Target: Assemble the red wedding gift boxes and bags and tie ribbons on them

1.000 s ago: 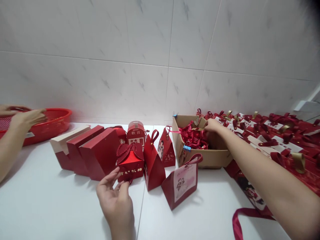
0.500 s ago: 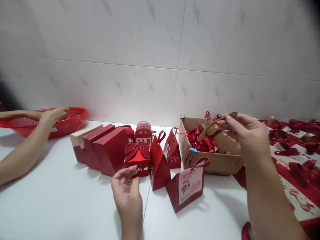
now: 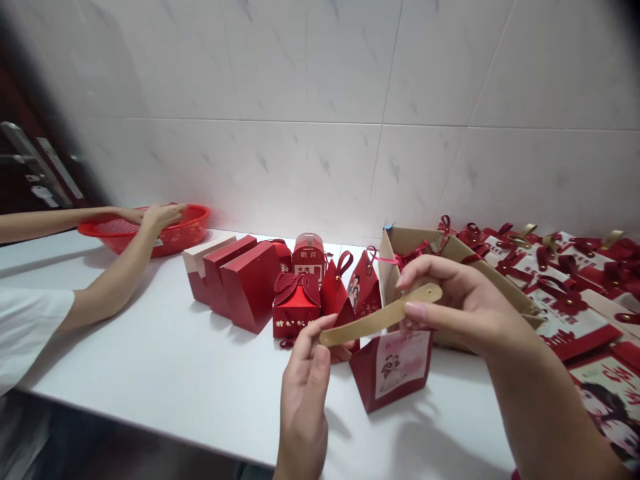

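My right hand (image 3: 450, 300) pinches a flat gold strap (image 3: 380, 319) near its right end. The strap has rounded ends and a small hole, and it curves slightly. At its left end is my left hand (image 3: 307, 380), its fingers behind the strap and its thumb apart just below. Under the strap stands a red triangular gift box (image 3: 395, 370) with a pink picture panel. Behind my left hand sits a small red box (image 3: 297, 313) with a cord on top. Beyond my right hand, an open cardboard box (image 3: 493, 275) is partly hidden.
Several slant-topped red boxes (image 3: 253, 283) stand in a row on the white table (image 3: 165, 373). Farther left, another person's hands (image 3: 163, 217) reach into a red plastic basket (image 3: 187, 230). Decorated red and white gift bags (image 3: 575, 320) crowd the right side. A tiled wall (image 3: 300, 167) rises behind.
My right hand has brought the gold strap down and left, away from the cardboard box. My left hand has moved right to the strap's other end. The view has shifted.
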The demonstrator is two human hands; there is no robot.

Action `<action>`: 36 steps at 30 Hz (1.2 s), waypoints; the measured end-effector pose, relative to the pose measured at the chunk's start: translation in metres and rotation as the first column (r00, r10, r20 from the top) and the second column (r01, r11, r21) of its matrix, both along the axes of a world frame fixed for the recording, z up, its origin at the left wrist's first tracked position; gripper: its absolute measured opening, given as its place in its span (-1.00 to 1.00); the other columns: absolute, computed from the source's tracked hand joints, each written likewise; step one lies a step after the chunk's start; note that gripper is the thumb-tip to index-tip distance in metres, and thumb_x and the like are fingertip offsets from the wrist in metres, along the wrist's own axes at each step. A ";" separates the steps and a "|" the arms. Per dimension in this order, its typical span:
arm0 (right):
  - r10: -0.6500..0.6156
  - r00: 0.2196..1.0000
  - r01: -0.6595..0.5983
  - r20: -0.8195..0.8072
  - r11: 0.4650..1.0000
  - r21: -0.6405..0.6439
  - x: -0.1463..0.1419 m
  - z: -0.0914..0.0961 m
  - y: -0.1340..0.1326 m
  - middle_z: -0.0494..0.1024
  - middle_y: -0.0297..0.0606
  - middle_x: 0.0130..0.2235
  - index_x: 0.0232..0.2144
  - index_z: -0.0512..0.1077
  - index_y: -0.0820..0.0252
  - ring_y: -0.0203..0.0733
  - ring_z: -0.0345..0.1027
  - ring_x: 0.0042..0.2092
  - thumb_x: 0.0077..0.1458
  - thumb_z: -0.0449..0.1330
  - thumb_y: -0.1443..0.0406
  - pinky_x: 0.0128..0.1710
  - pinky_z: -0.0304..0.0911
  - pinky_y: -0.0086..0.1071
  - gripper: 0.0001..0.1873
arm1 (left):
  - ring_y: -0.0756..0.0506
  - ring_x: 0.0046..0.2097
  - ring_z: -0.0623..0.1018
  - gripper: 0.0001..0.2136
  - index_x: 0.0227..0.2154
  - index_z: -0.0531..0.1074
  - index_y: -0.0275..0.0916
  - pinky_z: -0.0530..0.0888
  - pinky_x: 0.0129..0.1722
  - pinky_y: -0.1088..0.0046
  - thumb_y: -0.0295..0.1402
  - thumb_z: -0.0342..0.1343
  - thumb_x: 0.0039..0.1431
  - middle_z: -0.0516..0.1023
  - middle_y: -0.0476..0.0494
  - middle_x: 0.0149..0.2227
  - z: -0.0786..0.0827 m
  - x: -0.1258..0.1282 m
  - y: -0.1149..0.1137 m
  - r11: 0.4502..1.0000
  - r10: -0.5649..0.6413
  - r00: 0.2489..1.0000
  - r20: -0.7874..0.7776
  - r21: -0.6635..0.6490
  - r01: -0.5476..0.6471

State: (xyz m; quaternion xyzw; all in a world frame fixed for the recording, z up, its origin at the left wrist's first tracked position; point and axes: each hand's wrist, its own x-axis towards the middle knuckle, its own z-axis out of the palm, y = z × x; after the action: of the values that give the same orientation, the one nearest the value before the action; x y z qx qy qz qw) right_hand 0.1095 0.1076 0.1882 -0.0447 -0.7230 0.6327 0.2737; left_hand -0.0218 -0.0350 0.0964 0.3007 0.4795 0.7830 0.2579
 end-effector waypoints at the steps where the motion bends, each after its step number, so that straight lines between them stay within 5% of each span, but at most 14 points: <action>1: 0.020 1.000 -0.021 0.015 1.000 0.004 -0.001 0.000 -0.001 0.47 -0.41 -0.47 -0.27 0.42 0.11 -0.42 0.39 -0.47 0.06 0.31 0.35 -0.50 0.29 -0.57 -0.83 | -0.04 -0.24 0.52 -0.66 -0.14 0.44 -0.16 0.42 -0.20 0.51 -0.03 0.09 0.18 0.56 -0.05 -0.32 0.000 -0.001 -0.001 1.000 -0.004 1.000 0.009 -0.020 0.004; 5: -0.053 0.999 0.053 0.002 0.998 0.023 -0.002 0.001 0.000 0.47 -0.38 -0.50 -0.33 0.43 0.16 -0.37 0.39 -0.48 0.03 0.29 0.37 -0.52 0.28 -0.52 -0.88 | 0.05 -0.39 0.43 -0.77 -0.46 0.41 -0.20 0.35 -0.33 0.61 -0.15 0.21 0.13 0.44 0.05 -0.51 -0.002 -0.008 -0.003 0.999 0.015 0.999 -0.046 -0.039 -0.017; 8: -0.331 0.888 0.347 -0.320 0.938 -0.007 0.005 0.006 0.011 0.36 -0.45 -0.61 -0.52 0.40 0.17 -0.44 0.21 -0.61 -0.09 0.24 0.42 -0.64 0.12 -0.55 -0.91 | 0.05 -0.38 0.42 -0.78 -0.48 0.40 -0.20 0.35 -0.32 0.62 -0.18 0.23 0.12 0.42 0.06 -0.50 -0.007 -0.016 -0.003 0.997 0.074 0.994 -0.078 -0.026 -0.076; 10: -0.590 0.645 0.648 -0.486 0.759 -0.061 0.014 0.010 0.024 0.32 -0.48 -0.63 -0.56 0.37 0.15 -0.44 0.14 -0.63 -0.13 0.21 0.41 -0.66 0.05 -0.53 -0.91 | 0.03 -0.35 0.43 -0.79 -0.45 0.41 -0.19 0.37 -0.31 0.61 -0.18 0.24 0.10 0.43 0.05 -0.48 -0.011 -0.023 -0.002 0.991 0.133 0.989 -0.069 -0.019 -0.135; 13: -0.858 0.362 0.931 -0.364 0.347 0.110 0.033 0.012 0.052 0.40 -0.41 -0.55 -0.39 0.44 0.13 -0.34 0.26 -0.54 -0.10 0.27 0.31 -0.58 0.13 -0.47 -0.87 | 0.01 -0.34 0.43 -0.78 -0.44 0.43 -0.20 0.38 -0.32 0.60 -0.17 0.28 0.05 0.44 0.04 -0.47 -0.013 -0.030 0.000 0.980 0.199 0.979 -0.046 -0.016 -0.200; 14: -0.908 0.317 0.939 -0.275 0.258 0.229 0.039 0.010 0.062 0.44 -0.37 -0.51 -0.27 0.46 0.14 -0.28 0.32 -0.49 -0.10 0.30 0.25 -0.54 0.18 -0.44 -0.73 | 0.01 -0.35 0.43 -0.78 -0.44 0.43 -0.20 0.38 -0.33 0.61 -0.17 0.28 0.04 0.44 0.03 -0.48 -0.013 -0.032 0.001 0.976 0.217 0.975 -0.040 -0.016 -0.218; 16: -0.962 0.252 0.879 -0.102 0.184 0.440 0.047 0.004 0.083 0.53 -0.25 -0.39 -0.03 0.38 0.21 -0.16 0.42 -0.36 -0.11 0.32 0.16 -0.41 0.27 -0.36 -0.44 | 0.01 -0.36 0.42 -0.79 -0.45 0.44 -0.20 0.37 -0.34 0.61 -0.19 0.29 0.03 0.44 0.03 -0.49 -0.012 -0.033 0.003 0.968 0.249 0.968 -0.032 -0.012 -0.250; 18: -0.970 0.228 0.752 0.083 0.229 0.618 0.050 -0.004 0.100 0.56 -0.13 -0.25 0.06 0.32 0.28 -0.11 0.45 -0.26 0.01 0.22 0.14 -0.32 0.30 -0.32 -0.42 | 0.01 -0.37 0.42 -0.80 -0.46 0.44 -0.21 0.38 -0.34 0.60 -0.21 0.28 0.03 0.43 0.03 -0.49 -0.010 -0.032 0.004 0.963 0.270 0.962 -0.030 -0.002 -0.270; 20: -0.921 0.278 0.588 0.273 0.388 0.709 0.046 -0.013 0.111 0.58 -0.11 -0.18 -0.01 0.40 0.26 -0.15 0.46 -0.24 0.07 0.14 0.25 -0.31 0.30 -0.37 -0.58 | 0.01 -0.37 0.42 -0.81 -0.47 0.44 -0.21 0.38 -0.34 0.60 -0.22 0.28 0.04 0.43 0.03 -0.50 -0.009 -0.032 0.006 0.962 0.275 0.961 -0.035 0.003 -0.275; 23: -0.750 0.395 0.329 0.532 0.655 0.680 0.036 -0.025 0.116 0.62 -0.22 -0.28 -0.24 0.56 0.17 -0.18 0.47 -0.32 -0.14 0.21 0.43 -0.39 0.28 -0.43 -0.67 | 0.01 -0.37 0.42 -0.80 -0.48 0.44 -0.21 0.38 -0.34 0.60 -0.21 0.28 0.04 0.44 0.02 -0.50 -0.008 -0.030 0.006 0.961 0.278 0.960 -0.047 -0.005 -0.278; 25: -0.624 0.412 0.162 0.664 0.768 0.620 0.032 -0.030 0.116 0.63 -0.28 -0.34 -0.32 0.61 0.12 -0.14 0.48 -0.33 -0.27 0.25 0.47 -0.39 0.27 -0.41 -0.63 | 0.01 -0.37 0.42 -0.80 -0.48 0.44 -0.21 0.38 -0.35 0.60 -0.21 0.28 0.03 0.44 0.03 -0.51 -0.008 -0.030 0.006 0.960 0.280 0.959 -0.051 -0.006 -0.280; 28: -0.504 0.408 0.001 0.761 0.834 0.552 0.031 -0.035 0.115 0.65 -0.33 -0.23 -0.22 0.62 0.02 -0.07 0.49 -0.21 -0.25 0.27 0.42 -0.25 0.29 -0.38 -0.55 | 0.01 -0.38 0.42 -0.80 -0.48 0.44 -0.20 0.38 -0.37 0.60 -0.21 0.29 0.02 0.44 0.03 -0.52 -0.010 -0.031 0.006 0.961 0.277 0.959 -0.058 -0.008 -0.278; 32: -0.465 0.383 -0.076 0.798 0.845 0.529 0.033 -0.034 0.114 0.60 -0.29 -0.07 -0.07 0.57 0.01 -0.01 0.45 -0.07 -0.15 0.24 0.35 -0.13 0.27 -0.34 -0.50 | 0.01 -0.39 0.43 -0.79 -0.48 0.45 -0.21 0.38 -0.37 0.59 -0.21 0.31 -0.01 0.45 0.02 -0.52 -0.012 -0.033 0.008 0.958 0.285 0.957 -0.063 -0.002 -0.285; 36: -0.444 0.352 -0.100 0.824 0.858 0.505 0.031 -0.032 0.111 0.65 -0.31 -0.23 -0.24 0.63 0.05 -0.07 0.47 -0.20 -0.16 0.20 0.35 -0.27 0.26 -0.38 -0.62 | 0.01 -0.37 0.44 -0.81 -0.47 0.45 -0.21 0.38 -0.35 0.59 -0.23 0.30 0.01 0.45 0.03 -0.51 -0.012 -0.034 0.007 0.955 0.295 0.954 -0.054 -0.002 -0.296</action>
State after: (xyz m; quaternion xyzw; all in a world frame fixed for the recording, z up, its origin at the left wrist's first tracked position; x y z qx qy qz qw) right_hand 0.1405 0.2184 0.1561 -0.4011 -0.8698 0.2661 -0.1086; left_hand -0.0553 -0.0278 0.0846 0.2449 0.5297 0.8021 0.1268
